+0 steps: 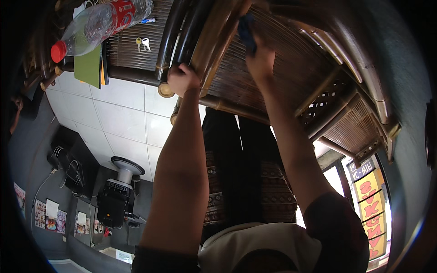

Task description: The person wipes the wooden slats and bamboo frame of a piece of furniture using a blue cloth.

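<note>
My left hand (184,80) is curled at the near end of a brown bamboo armrest (215,37), its fingers closed around the edge. In my right hand (261,59) is a bunched dark blue cloth (247,32), blurred as if moving. The cloth lies against the slatted bamboo bench seat (235,68), close to the inner side of the armrest. My right forearm reaches across the seat's front pole (235,107).
Left of the armrest, a bamboo table (119,54) holds a red-capped plastic bottle (99,27), keys (143,43), a pen (149,20) and a green folder (88,66). The bamboo backrest (362,68) borders the seat. A black stand-mounted device (114,201) is beyond the tiled floor (123,119).
</note>
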The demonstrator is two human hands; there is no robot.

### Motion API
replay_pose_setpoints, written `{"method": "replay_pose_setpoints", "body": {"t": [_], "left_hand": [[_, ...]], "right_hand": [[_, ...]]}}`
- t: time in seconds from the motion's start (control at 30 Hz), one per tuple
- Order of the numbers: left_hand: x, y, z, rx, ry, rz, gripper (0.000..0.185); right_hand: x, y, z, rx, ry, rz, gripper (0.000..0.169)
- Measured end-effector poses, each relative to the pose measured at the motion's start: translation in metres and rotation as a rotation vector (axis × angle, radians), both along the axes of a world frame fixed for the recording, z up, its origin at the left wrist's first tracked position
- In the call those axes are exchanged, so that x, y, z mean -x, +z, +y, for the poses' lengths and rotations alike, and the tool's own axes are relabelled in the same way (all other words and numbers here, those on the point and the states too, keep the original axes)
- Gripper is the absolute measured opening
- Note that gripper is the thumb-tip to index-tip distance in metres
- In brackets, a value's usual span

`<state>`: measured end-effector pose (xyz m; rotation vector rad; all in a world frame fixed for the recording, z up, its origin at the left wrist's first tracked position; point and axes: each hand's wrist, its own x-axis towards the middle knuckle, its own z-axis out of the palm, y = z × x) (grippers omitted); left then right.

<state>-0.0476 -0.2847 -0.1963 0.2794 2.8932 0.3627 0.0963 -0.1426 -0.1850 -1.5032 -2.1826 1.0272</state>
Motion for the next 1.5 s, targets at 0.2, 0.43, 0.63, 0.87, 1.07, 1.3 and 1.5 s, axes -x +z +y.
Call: {"method": "replay_pose_setpoints", "body": {"t": [0.2,0.43,0.63,0.87,1.07,1.3,1.5], "left_hand": [[0.001,0.003,0.007,-0.007,-0.039,-0.008,0.032],[0.003,-0.006,-0.002,-0.015,-0.033,0.051,0.034],[-0.003,0.004,0.011,-0.005,-0.065,0.059,0.032],[-0.001,0.007,0.007,0.063,-0.044,0.093,0.034],[-0.003,0.007,0.012,0.099,-0.008,0.074,0.037],[-0.006,0.015,0.017,-0.043,-0.032,-0.001,0.032],[-0.002,0.012,0.012,-0.013,-0.006,-0.008,0.03]], "right_hand": [[0.038,-0.037,0.06,-0.041,-0.027,-0.182,0.056],[0.025,-0.036,-0.089,-0.038,0.252,-0.298,0.057],[-0.009,-0.018,-0.201,0.342,0.3,-0.099,0.052],[-0.029,0.017,-0.068,0.218,-0.257,-0.051,0.059],[-0.025,-0.039,0.032,-0.286,-0.069,-0.265,0.055],[0.009,-0.059,-0.062,-0.134,0.164,-0.607,0.04],[-0.011,-0.037,-0.178,-0.044,0.365,-0.53,0.033]]}}
